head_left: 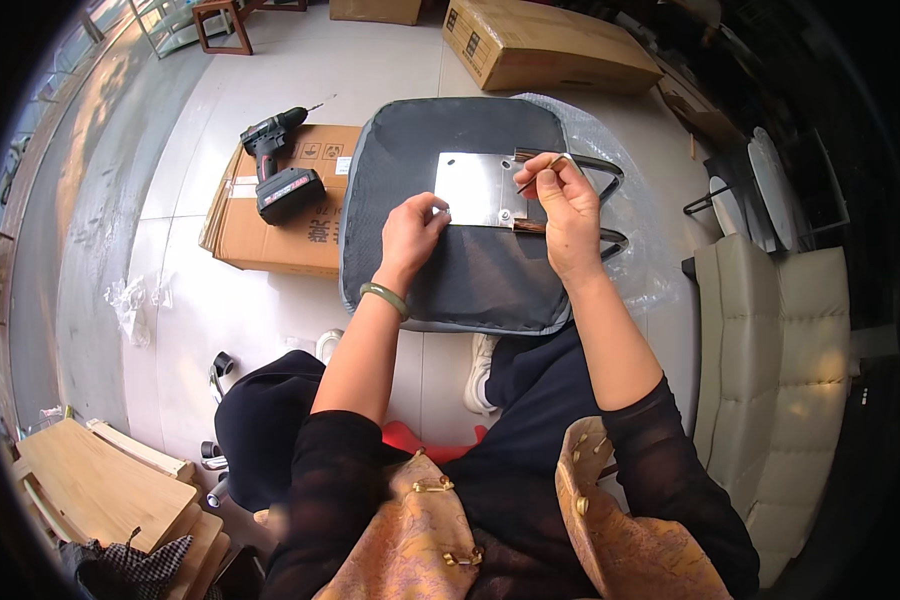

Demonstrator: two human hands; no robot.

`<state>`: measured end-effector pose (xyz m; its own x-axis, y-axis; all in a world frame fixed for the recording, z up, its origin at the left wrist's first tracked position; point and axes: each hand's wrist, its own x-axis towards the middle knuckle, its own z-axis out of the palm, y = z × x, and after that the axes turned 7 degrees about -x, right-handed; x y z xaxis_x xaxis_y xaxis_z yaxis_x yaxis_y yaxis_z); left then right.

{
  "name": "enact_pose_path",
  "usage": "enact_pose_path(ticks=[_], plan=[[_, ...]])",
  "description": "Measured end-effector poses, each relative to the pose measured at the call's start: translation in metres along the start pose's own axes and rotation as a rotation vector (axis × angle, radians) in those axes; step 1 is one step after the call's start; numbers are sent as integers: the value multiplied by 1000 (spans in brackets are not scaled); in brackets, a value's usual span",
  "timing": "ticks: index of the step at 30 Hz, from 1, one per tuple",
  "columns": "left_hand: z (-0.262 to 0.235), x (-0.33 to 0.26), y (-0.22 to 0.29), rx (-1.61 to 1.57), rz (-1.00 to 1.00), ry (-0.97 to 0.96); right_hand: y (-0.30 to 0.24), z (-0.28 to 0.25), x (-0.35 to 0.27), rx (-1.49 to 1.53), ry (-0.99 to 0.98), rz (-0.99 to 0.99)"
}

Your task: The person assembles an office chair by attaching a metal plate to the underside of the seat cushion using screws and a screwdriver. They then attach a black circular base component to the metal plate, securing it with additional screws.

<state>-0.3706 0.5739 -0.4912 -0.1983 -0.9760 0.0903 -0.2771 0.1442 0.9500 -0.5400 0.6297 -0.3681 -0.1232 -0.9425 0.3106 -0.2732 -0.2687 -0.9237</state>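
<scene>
A dark cushioned seat (450,280) lies with its black underside up before me. On that underside lies a silver metal plate (475,190), with a bolt showing near its lower right corner. Two dark bent metal bars (610,240) run out from the plate's right side. My left hand (415,230) is at the plate's lower left corner, thumb and finger pinched; whatever is between them is too small to name. Above the plate's right edge, my right hand (565,205) grips a thin dark rod-like tool (530,185), perhaps a hex key.
A cordless drill (275,165) with its bit fitted rests on a flat cardboard box (240,225) left of the seat. Clear bubble wrap (645,240) spreads beyond the seat's right side. A larger carton (545,45) stands far off; a cream sofa (770,370) is at right, wooden boards (105,480) at lower left.
</scene>
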Motion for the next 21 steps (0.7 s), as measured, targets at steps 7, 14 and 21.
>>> enact_pose_path(ticks=[7,14,21], plan=[[13,14,10,603,220,-87,1,-14,-8,59,78,96],[11,20,30,932,225,-232,-10,-21,-12,226,123,157],[-2,33,40,794,-1,-316,-14,-39,-17,166,163,182]])
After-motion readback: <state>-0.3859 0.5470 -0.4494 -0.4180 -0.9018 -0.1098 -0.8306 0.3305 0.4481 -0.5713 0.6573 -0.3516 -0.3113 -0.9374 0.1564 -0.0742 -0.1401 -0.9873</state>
